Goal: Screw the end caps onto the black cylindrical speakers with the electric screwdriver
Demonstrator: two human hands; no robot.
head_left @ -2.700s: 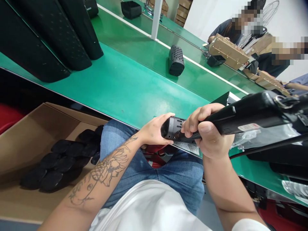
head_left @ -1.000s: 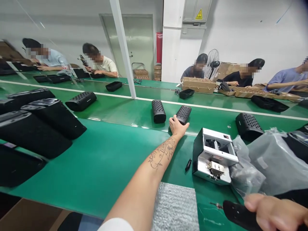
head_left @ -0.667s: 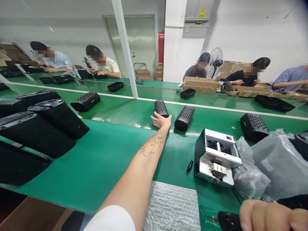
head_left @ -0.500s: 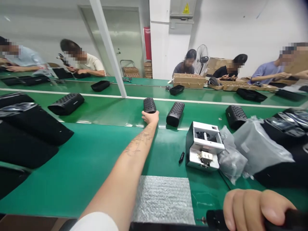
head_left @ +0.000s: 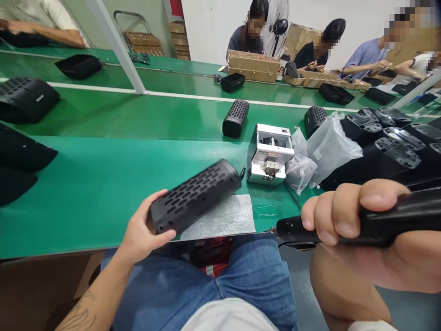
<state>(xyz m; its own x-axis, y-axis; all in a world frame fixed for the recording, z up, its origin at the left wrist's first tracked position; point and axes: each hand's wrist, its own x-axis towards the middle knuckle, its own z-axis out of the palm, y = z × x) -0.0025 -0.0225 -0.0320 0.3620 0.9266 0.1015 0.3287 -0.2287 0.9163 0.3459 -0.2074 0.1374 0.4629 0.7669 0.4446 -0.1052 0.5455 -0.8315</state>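
My left hand [head_left: 143, 232] grips one end of a black, slotted speaker housing [head_left: 196, 195], thumb at the near side and fingers over the far side. The housing is tilted above the table edge and partly covers a silvery foam sheet [head_left: 237, 216]. My right hand [head_left: 344, 214] is wrapped round a black electric screwdriver [head_left: 406, 214], held sideways with its tip pointing left, near the table's front edge. The tip is apart from the housing. Behind the foam stands a white and black screw feeder [head_left: 272, 154].
Another perforated housing [head_left: 236, 118] stands farther back, one [head_left: 27, 99] at left and one [head_left: 314, 120] at right. Plastic bags [head_left: 330, 145] and stacked black parts [head_left: 386, 156] crowd the right. A white post [head_left: 119, 48] rises at the back. Co-workers [head_left: 250, 34] sit across the line.
My left hand has drawn a speaker housing from the back of the table toward me, turning it sideways over the foam. My right hand still holds the screwdriver. The view has tipped downward.
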